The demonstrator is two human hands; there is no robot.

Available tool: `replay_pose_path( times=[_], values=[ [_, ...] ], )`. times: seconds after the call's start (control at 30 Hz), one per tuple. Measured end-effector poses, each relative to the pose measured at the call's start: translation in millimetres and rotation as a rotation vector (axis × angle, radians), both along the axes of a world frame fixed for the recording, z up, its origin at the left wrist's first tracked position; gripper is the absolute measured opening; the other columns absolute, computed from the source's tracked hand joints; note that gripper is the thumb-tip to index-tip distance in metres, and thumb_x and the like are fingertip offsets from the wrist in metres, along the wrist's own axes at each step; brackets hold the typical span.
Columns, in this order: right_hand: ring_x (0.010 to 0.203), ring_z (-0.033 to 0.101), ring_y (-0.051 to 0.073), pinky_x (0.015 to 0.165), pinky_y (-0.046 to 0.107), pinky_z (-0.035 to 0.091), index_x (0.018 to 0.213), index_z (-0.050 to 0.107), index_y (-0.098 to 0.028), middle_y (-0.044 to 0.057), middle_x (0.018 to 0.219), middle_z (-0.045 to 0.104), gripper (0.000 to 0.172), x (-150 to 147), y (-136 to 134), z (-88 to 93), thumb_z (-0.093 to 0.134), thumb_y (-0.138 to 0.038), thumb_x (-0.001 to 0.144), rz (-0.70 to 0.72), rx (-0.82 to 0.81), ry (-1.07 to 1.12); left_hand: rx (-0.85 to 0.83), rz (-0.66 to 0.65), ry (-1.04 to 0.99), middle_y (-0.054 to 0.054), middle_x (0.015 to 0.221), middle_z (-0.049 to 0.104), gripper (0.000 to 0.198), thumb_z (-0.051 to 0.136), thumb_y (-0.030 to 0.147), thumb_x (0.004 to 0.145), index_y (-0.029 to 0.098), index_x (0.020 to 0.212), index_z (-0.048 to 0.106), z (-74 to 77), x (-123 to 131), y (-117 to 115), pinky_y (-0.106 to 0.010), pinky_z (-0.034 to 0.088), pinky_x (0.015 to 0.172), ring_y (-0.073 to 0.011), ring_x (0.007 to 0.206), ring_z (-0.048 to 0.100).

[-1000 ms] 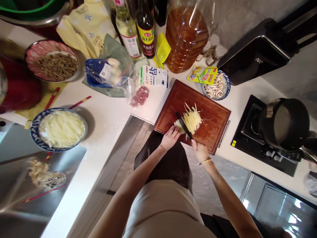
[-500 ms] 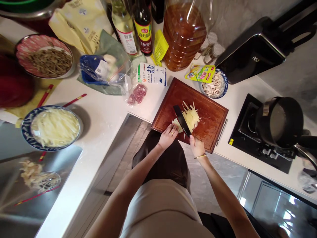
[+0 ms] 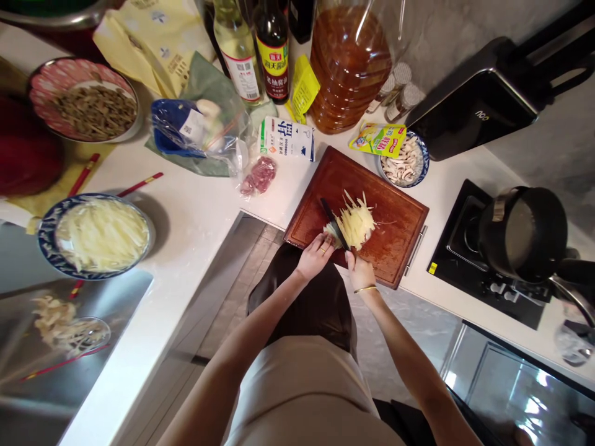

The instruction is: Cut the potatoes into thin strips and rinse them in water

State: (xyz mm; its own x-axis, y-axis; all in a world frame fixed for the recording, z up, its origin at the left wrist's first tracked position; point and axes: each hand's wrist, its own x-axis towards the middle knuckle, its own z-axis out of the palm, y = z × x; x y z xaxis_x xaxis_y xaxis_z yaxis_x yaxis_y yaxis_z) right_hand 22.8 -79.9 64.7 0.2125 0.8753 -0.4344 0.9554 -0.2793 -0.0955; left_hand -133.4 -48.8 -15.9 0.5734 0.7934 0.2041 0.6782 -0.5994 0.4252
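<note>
A dark-bladed knife [image 3: 331, 217] stands on edge over the wooden cutting board [image 3: 395, 232]. My right hand [image 3: 361, 272] is closed round its handle near the board's front edge. Curled fingertips of my left hand [image 3: 317, 255] press down on pale vegetable slices [image 3: 330, 231], just left of the blade. Right of the knife lies a heap of thin pale-yellow vegetable shreds [image 3: 357, 222], with a few stray strips around it. The vegetable's exact kind is unclear, and my fingers hide part of the slices.
Behind the board are a salt packet [image 3: 287, 139], wrapped meat [image 3: 260, 176] and a bowl of sliced mushrooms [image 3: 402, 162]. A pot [image 3: 523, 232] sits on the stove at right. Left stand a bowl of pale strips [image 3: 100, 235] and the sink [image 3: 116, 322]. Bottles line the back.
The knife and my right hand have shifted left, closer to my left hand, and the blade looks narrower from above. My left hand stays in place on the slices.
</note>
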Motion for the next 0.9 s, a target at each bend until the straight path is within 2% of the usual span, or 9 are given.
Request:
replay_pose_path(
  times=[0.17,0.43,0.6,0.8,0.9],
  values=[
    [0.073,0.065,0.020,0.064,0.027,0.043,0.088,0.066,-0.014,0.013,0.079,0.069,0.057,4,3,-5.3,0.015,-0.039,0.097,-0.068,0.067,0.080,-0.001,0.016,-0.020,-0.009,0.129,0.055,0.031,0.048,0.017,0.088,0.017,0.118,0.057,-2.2,1,-1,-0.038,0.035,0.110,-0.0214,0.128,0.041],
    [0.072,0.065,0.018,0.066,0.025,0.043,0.088,0.065,-0.015,0.011,0.077,0.069,0.046,5,-8,14.1,0.027,-0.039,0.096,-0.028,0.010,0.025,0.016,0.011,-0.007,-0.009,0.124,0.059,0.029,0.046,0.017,0.089,0.017,0.115,0.059,0.5,0,0,-0.041,0.031,0.112,-0.0209,0.126,0.044],
    [0.070,0.066,0.018,0.064,0.025,0.043,0.087,0.066,-0.015,0.011,0.075,0.069,0.047,6,-14,19.8,0.026,-0.040,0.096,-0.019,-0.042,0.006,0.032,0.023,-0.024,-0.010,0.124,0.058,0.030,0.046,0.018,0.089,0.016,0.117,0.058,-0.5,1,-1,-0.039,0.033,0.111,-0.0208,0.124,0.046],
    [0.068,0.065,0.020,0.062,0.026,0.043,0.088,0.067,-0.016,0.012,0.076,0.069,0.050,0,1,6.0,0.024,-0.042,0.096,-0.023,-0.072,0.009,0.011,0.027,-0.019,-0.008,0.127,0.056,0.033,0.045,0.017,0.090,0.017,0.121,0.055,-2.2,0,-1,-0.036,0.037,0.108,-0.0211,0.127,0.043],
    [0.069,0.065,0.020,0.062,0.027,0.042,0.089,0.066,-0.014,0.012,0.075,0.069,0.054,-3,10,-3.4,0.020,-0.041,0.096,-0.047,-0.010,0.033,0.007,0.022,-0.007,-0.008,0.127,0.056,0.033,0.045,0.017,0.090,0.017,0.121,0.056,-2.5,0,-1,-0.036,0.037,0.108,-0.0215,0.127,0.043]
  ],
)
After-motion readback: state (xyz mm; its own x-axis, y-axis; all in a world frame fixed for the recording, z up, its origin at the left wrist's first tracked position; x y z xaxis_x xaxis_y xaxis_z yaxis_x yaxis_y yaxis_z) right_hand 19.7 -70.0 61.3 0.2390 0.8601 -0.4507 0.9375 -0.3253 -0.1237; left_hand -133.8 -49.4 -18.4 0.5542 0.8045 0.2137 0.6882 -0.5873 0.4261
